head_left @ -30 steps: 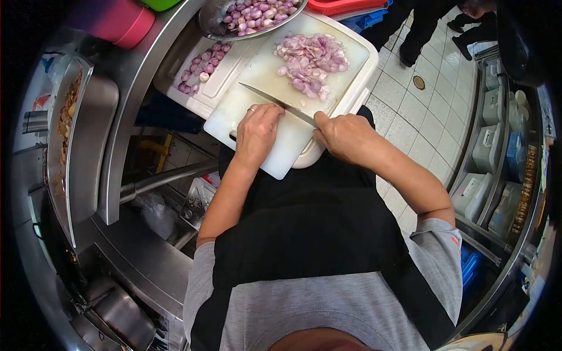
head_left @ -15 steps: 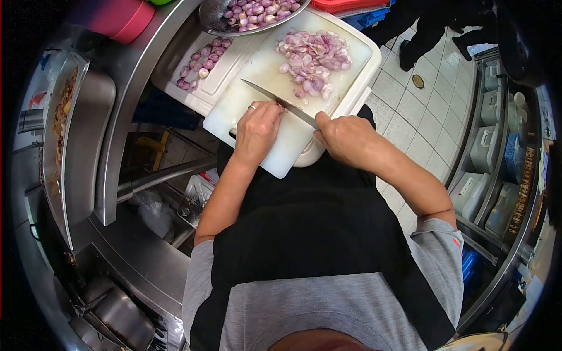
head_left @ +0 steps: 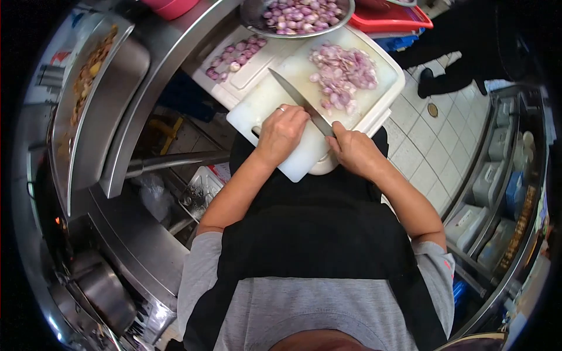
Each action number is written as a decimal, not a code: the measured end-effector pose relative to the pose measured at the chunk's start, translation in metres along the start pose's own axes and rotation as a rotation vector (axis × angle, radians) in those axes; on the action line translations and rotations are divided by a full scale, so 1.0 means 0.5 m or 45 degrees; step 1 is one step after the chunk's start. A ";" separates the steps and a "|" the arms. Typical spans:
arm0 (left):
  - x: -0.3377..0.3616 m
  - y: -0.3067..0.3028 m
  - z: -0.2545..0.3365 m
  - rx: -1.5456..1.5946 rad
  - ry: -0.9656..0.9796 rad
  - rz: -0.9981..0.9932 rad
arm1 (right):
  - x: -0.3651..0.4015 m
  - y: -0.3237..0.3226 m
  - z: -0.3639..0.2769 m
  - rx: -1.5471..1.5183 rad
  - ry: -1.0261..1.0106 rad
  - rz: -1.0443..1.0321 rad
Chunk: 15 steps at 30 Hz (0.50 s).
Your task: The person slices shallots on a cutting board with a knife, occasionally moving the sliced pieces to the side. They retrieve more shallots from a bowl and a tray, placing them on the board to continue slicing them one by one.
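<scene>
We note the knife [head_left: 298,100] blade just right of the curled fingers of the left hand [head_left: 282,133], their hold hidden; the right hand [head_left: 354,151] clenches its handle.

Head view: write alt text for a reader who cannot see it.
A person's right hand holds a knife on a white cutting board, the left hand curled beside the blade. Sliced shallots are piled at the board's far end, near a metal bowl of peeled ones.
</scene>
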State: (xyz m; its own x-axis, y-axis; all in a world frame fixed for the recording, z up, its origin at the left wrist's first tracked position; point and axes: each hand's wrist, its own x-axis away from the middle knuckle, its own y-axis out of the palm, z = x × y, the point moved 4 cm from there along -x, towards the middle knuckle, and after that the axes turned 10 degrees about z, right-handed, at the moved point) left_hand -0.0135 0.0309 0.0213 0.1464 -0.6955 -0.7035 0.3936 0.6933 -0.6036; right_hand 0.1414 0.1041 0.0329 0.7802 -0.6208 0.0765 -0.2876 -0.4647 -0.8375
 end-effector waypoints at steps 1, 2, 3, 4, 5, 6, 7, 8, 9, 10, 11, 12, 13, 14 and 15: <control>0.002 0.001 0.001 0.007 -0.002 -0.015 | -0.007 0.002 0.006 -0.024 0.019 -0.006; 0.002 -0.001 0.000 0.017 0.000 -0.029 | -0.012 -0.002 0.012 -0.019 -0.008 -0.007; 0.001 -0.003 -0.003 0.045 -0.033 -0.067 | -0.019 -0.010 0.023 -0.047 -0.018 -0.030; -0.003 -0.007 -0.013 0.026 -0.036 -0.039 | -0.027 -0.020 0.029 -0.071 -0.029 -0.054; -0.007 -0.013 -0.035 0.034 -0.057 -0.036 | -0.023 -0.040 0.023 -0.027 -0.026 -0.011; -0.012 -0.021 -0.059 0.044 -0.079 -0.035 | -0.017 -0.053 0.017 -0.015 -0.053 -0.013; -0.021 -0.037 -0.096 0.036 -0.168 0.025 | -0.009 -0.067 0.015 0.011 -0.020 0.031; -0.036 -0.060 -0.132 -0.087 -0.235 0.092 | -0.001 -0.078 0.017 0.035 0.015 0.077; -0.051 -0.083 -0.164 -0.136 -0.417 0.140 | 0.009 -0.082 0.019 0.041 -0.019 0.114; -0.062 -0.098 -0.207 -0.281 -0.466 0.124 | 0.018 -0.079 0.018 0.045 -0.031 0.117; -0.072 -0.106 -0.244 -0.389 -0.445 0.150 | 0.029 -0.071 0.019 0.065 -0.046 0.081; -0.084 -0.110 -0.257 -0.387 -0.440 0.154 | 0.039 -0.062 0.022 0.085 -0.057 0.048; -0.092 -0.107 -0.275 -0.478 -0.522 0.052 | 0.047 -0.045 0.029 0.101 -0.117 -0.004; -0.100 -0.103 -0.291 -0.568 -0.603 -0.053 | 0.050 -0.047 0.025 0.102 -0.114 0.003; -0.100 -0.090 -0.311 -0.584 -0.635 -0.133 | 0.051 -0.043 0.019 0.071 -0.081 -0.039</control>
State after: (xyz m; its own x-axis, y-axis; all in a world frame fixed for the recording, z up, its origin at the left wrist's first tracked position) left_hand -0.1798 0.0640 0.0253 0.5724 -0.6907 -0.4419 0.0207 0.5510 -0.8343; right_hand 0.1728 0.1043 0.0476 0.8225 -0.5645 0.0698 -0.2329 -0.4462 -0.8641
